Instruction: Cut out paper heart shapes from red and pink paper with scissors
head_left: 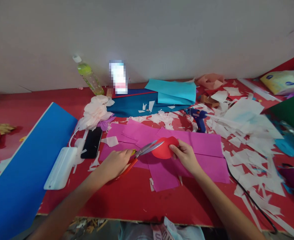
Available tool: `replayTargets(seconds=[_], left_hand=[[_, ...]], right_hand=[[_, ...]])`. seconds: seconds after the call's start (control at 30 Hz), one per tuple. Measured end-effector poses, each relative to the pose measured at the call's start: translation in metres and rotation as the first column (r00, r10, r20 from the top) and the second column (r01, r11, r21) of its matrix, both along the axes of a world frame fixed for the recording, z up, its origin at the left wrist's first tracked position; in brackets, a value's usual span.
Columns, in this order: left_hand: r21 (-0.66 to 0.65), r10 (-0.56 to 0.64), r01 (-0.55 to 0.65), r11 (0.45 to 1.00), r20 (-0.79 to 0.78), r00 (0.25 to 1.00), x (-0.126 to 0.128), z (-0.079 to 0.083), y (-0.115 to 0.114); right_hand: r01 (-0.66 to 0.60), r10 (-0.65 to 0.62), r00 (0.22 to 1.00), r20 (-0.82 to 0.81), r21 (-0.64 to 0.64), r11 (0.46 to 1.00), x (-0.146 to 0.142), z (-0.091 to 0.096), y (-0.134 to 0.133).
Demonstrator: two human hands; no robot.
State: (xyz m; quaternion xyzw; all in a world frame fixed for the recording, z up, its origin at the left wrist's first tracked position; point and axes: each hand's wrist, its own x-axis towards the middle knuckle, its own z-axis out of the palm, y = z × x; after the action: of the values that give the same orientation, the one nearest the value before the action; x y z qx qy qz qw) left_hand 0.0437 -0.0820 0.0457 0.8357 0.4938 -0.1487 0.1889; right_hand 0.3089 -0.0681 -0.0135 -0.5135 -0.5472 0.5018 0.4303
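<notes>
Two hands work over one red desk [126, 203]. The left hand [118, 163] is closed around the orange and yellow handles of one pair of scissors [144, 150], whose two blades stand slightly parted and point right. The blade tips meet the left part of one red paper piece [163, 151]. The right hand [185, 155] pinches that piece at its right edge, thumb on top. The piece is held above several magenta sheets [209, 145], which overlap too much to count surely.

Left of the sheets lie one black phone [91, 143], one white device [61, 168] and, on the far side of the phone, one pale paper flower [95, 111]. One large blue board [29, 170] covers the near left.

On the far side stand one green-labelled bottle [89, 78], tilted, and, to its right, one lit screen [118, 76], blurred out. Further right is one folded cyan sheet [178, 91]. One blue glue gun [198, 118] lies just beyond the magenta sheets. White paper scraps [257, 166], too many to count, spread over the right, with one tissue pack [279, 83] at the far right.
</notes>
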Motion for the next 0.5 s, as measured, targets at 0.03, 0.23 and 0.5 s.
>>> replayTargets(seconds=[0.03, 0.23, 0.5], left_hand=[[0.006, 0.003, -0.003, 1.000, 0.012, 1.000, 0.000, -0.002, 0.000], [0.049, 0.016, -0.018, 0.999, 0.047, 0.999, -0.001, -0.009, -0.001], [0.056, 0.044, -0.047, 0.997, 0.050, 0.998, 0.000, -0.011, -0.002]], right_hand=[[0.008, -0.008, 1.000, -0.014, -0.008, 1.000, -0.001, -0.001, -0.001], [0.054, -0.057, 0.995, -0.087, -0.036, 0.998, -0.007, -0.008, -0.005], [0.112, -0.113, 0.989, -0.098, -0.016, 0.994, -0.015, -0.009, -0.015]])
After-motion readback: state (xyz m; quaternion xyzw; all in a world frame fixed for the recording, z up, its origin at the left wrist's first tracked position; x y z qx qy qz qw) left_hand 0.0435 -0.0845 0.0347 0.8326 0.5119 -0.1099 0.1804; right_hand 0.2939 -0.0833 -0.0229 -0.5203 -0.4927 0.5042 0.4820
